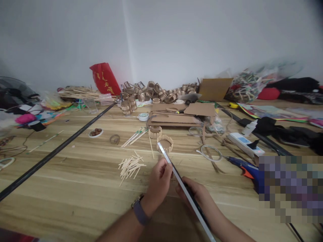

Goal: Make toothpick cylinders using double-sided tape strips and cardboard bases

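Note:
My right hand (198, 196) is wrapped round a long narrow silver bar (182, 184) with a dark underside. The bar slants from the bottom edge up toward the middle of the table. My left hand (160, 178), with a watch on its wrist, is closed in a pinch beside the bar's far part. What its fingertips hold, if anything, is hidden. Just beyond the bar's tip stands a ring of short wooden sticks (168, 146), with a second stick ring (154, 131) behind it. A loose pile of short sticks (130, 168) lies left of my left hand.
Behind the rings lie cardboard sheets (174, 118) and a heap of stick-built pieces (151, 92). A small dish of brown things (96, 133) sits at left. To the right are a coil (211, 153), a power strip (243, 143) and a blue glue gun (242, 164).

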`<state>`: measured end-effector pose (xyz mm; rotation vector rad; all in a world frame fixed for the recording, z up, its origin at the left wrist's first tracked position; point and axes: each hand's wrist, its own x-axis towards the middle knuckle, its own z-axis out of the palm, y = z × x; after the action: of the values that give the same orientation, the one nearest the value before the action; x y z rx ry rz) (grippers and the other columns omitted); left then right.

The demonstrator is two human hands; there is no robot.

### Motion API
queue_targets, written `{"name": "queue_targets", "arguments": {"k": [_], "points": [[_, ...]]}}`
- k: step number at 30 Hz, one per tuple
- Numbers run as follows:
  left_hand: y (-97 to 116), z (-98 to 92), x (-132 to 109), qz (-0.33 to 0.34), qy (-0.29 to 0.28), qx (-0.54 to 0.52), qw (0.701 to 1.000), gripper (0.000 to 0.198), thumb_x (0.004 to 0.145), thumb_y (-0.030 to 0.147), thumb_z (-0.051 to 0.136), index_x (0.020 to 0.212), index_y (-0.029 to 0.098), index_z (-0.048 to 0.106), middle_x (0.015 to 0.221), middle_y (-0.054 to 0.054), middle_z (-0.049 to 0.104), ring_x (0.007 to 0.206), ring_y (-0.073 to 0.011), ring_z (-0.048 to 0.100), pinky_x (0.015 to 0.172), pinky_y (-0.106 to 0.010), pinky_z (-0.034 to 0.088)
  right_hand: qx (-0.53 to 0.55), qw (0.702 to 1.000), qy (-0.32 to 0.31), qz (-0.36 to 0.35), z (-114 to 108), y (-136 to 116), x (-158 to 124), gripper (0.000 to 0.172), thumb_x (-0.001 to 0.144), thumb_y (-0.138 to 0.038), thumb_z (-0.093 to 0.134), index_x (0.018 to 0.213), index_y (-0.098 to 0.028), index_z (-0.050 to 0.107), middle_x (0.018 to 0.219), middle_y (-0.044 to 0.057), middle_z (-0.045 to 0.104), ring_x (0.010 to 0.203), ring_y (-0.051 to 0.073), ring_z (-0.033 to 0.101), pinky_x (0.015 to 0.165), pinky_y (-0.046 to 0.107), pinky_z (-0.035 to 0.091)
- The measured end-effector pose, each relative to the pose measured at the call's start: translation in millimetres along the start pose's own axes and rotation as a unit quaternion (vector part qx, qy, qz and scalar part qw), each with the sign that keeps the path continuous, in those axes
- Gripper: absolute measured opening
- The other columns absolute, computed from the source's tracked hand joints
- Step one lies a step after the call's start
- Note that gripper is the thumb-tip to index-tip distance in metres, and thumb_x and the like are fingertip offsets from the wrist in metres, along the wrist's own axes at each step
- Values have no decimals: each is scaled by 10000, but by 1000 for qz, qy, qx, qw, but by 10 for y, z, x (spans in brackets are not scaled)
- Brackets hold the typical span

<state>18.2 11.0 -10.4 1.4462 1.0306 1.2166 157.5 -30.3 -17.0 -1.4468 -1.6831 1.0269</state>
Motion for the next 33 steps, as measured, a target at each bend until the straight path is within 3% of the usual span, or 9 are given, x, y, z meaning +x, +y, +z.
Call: {"name": "queue_targets", "arguments": {"k": [4,13,20,28,33], "points": [[-9,11,-1,-9,-15,3,1000,268,897,337,435,661,214,399,594,59,354,565,-120,346,530,-256,278,12,1000,-13,-7,-23,-2,16,145,717,-327,455,674,-203,517,582,-22,526,553,147,475,538,240,378],[6,17,-11,-14,-24,-6,1000,266,900,330,433,665,214,384,598,62,343,563,-115,333,526,-251,274,-35,999,21,-28,6,63,14,198,785,-316,468,722,-183,601,603,-19,547,563,148,484,543,244,387],[-22,31,-20,-18,-36,0,999,265,900,324,442,666,211,389,607,60,361,578,-116,356,538,-249,283,-25,999,24,-32,-15,-12,14,154,743,-318,497,656,-200,545,576,-19,540,542,147,478,530,242,392],[1,44,-38,-24,-43,0,999,262,900,328,441,670,211,396,609,63,360,581,-114,352,540,-246,287,-41,998,38,-32,-7,5,28,224,779,-357,477,679,-185,582,592,-7,562,554,160,505,539,252,408],[22,23,-14,-21,-33,3,999,276,894,343,431,654,214,388,598,61,358,569,-117,360,537,-248,289,-42,998,37,-30,-4,38,26,178,753,-307,495,667,-184,590,581,-20,549,552,152,499,542,244,405]]}}
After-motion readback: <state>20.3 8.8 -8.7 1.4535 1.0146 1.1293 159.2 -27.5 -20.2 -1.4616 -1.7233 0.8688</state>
